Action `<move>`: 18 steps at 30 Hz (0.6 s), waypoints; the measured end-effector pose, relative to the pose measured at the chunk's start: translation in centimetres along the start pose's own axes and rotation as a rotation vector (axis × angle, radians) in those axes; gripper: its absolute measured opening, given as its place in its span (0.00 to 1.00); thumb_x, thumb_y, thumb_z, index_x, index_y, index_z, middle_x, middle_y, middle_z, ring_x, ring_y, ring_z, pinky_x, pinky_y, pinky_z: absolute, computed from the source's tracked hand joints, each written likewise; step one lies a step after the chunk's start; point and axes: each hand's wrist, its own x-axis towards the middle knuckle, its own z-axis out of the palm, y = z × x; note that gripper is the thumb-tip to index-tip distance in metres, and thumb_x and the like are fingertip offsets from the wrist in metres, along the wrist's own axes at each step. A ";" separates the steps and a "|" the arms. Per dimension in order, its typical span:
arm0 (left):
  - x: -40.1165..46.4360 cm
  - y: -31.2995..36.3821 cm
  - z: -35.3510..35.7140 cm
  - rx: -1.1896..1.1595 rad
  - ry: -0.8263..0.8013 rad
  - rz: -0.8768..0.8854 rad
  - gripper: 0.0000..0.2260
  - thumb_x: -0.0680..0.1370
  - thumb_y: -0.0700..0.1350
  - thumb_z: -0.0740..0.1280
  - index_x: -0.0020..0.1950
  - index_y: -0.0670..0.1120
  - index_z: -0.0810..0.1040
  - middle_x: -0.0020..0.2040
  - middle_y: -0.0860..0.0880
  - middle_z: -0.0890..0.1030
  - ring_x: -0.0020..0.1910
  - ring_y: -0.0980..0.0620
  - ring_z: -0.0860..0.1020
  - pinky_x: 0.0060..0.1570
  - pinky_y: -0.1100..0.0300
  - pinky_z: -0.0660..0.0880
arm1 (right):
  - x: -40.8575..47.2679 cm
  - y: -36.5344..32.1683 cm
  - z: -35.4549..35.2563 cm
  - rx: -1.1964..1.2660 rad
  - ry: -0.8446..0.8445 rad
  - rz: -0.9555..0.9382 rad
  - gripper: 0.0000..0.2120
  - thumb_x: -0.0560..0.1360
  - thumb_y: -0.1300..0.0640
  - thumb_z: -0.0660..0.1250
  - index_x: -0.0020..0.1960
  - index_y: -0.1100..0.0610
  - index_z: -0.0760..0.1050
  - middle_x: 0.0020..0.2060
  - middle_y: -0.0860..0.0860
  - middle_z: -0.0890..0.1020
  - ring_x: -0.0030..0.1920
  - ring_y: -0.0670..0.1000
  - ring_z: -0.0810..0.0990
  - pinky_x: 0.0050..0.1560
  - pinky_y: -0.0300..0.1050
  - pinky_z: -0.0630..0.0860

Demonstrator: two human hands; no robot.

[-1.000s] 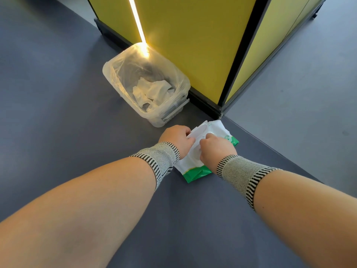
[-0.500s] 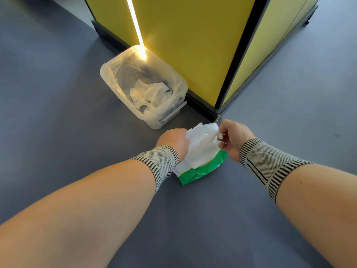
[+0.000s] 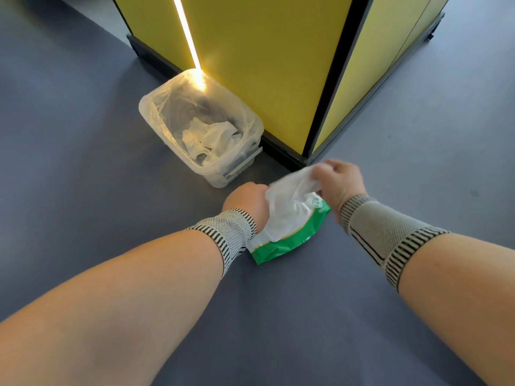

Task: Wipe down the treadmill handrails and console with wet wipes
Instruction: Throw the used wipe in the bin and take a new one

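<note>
White damp wipe (image 3: 289, 190), pinched in your right hand (image 3: 338, 181), may drag extra sheets out. Keep your left hand (image 3: 246, 200) gripping the green-and-white soft plastic pack (image 3: 287, 240) down, or it lifts.

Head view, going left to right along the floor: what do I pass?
Lined waste bin → left hand → wet wipes pack → right hand, which pinches a wipe.

- A lined bin (image 3: 200, 129) stands against the yellow panel (image 3: 264, 65), just beyond the left hand (image 3: 246, 200).
- The panel's black corner post (image 3: 328, 107) blocks the way ahead of the right hand (image 3: 338, 182).
- Bare grey floor (image 3: 83, 176) lies open to both sides.
</note>
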 end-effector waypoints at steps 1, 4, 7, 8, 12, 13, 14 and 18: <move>-0.1 0.0 -0.1 -0.014 0.006 -0.008 0.12 0.81 0.43 0.57 0.61 0.43 0.75 0.58 0.44 0.75 0.57 0.43 0.75 0.55 0.52 0.72 | 0.2 -0.8 -0.2 0.189 0.069 0.059 0.08 0.75 0.64 0.58 0.41 0.58 0.75 0.37 0.53 0.76 0.38 0.52 0.73 0.39 0.43 0.78; -0.4 0.2 -0.1 -0.104 0.047 0.038 0.11 0.78 0.49 0.64 0.58 0.47 0.72 0.52 0.48 0.75 0.52 0.47 0.76 0.51 0.55 0.72 | 0.0 -1.6 -1.0 0.460 0.161 0.166 0.08 0.75 0.64 0.56 0.37 0.58 0.68 0.35 0.53 0.71 0.34 0.51 0.72 0.26 0.38 0.72; -1.4 0.9 0.6 -0.060 -0.177 0.169 0.13 0.73 0.58 0.66 0.53 0.53 0.73 0.49 0.54 0.75 0.49 0.51 0.76 0.51 0.58 0.73 | 0.0 -1.1 -1.4 0.426 0.158 0.231 0.05 0.74 0.60 0.58 0.39 0.57 0.67 0.37 0.53 0.72 0.36 0.52 0.73 0.30 0.40 0.71; -1.6 1.0 1.0 0.016 -0.271 0.193 0.13 0.75 0.59 0.64 0.54 0.53 0.76 0.52 0.54 0.75 0.50 0.51 0.76 0.54 0.57 0.73 | 0.1 -0.9 -1.4 0.396 0.148 0.243 0.04 0.73 0.59 0.59 0.39 0.57 0.67 0.37 0.53 0.72 0.38 0.54 0.73 0.34 0.42 0.73; -0.6 1.7 0.4 -0.359 -0.348 -0.035 0.11 0.80 0.46 0.60 0.54 0.47 0.81 0.49 0.49 0.81 0.44 0.51 0.78 0.51 0.56 0.76 | -0.3 -0.9 -1.6 0.346 0.082 0.264 0.05 0.74 0.57 0.61 0.40 0.56 0.69 0.37 0.54 0.74 0.42 0.56 0.76 0.52 0.55 0.77; -0.5 2.1 -0.2 -0.638 -0.378 -0.169 0.11 0.80 0.43 0.59 0.50 0.44 0.81 0.46 0.47 0.81 0.41 0.51 0.78 0.46 0.57 0.76 | -0.5 -0.9 -1.6 0.344 0.059 0.268 0.05 0.74 0.56 0.61 0.40 0.56 0.69 0.36 0.54 0.75 0.42 0.56 0.76 0.53 0.55 0.77; -0.6 2.4 -0.9 -0.877 -0.423 -0.283 0.11 0.80 0.42 0.58 0.46 0.42 0.79 0.43 0.46 0.81 0.39 0.51 0.78 0.42 0.58 0.74 | -0.6 -0.8 -1.6 0.348 0.038 0.271 0.05 0.74 0.56 0.62 0.41 0.57 0.69 0.36 0.54 0.76 0.41 0.56 0.77 0.51 0.54 0.77; -1.2 2.4 -1.5 -1.122 -0.583 -0.346 0.14 0.79 0.53 0.60 0.43 0.44 0.77 0.42 0.45 0.83 0.44 0.46 0.81 0.46 0.56 0.73 | -1.0 -0.9 -1.5 0.458 -0.008 0.323 0.06 0.74 0.56 0.64 0.46 0.58 0.71 0.37 0.55 0.77 0.37 0.54 0.78 0.43 0.48 0.76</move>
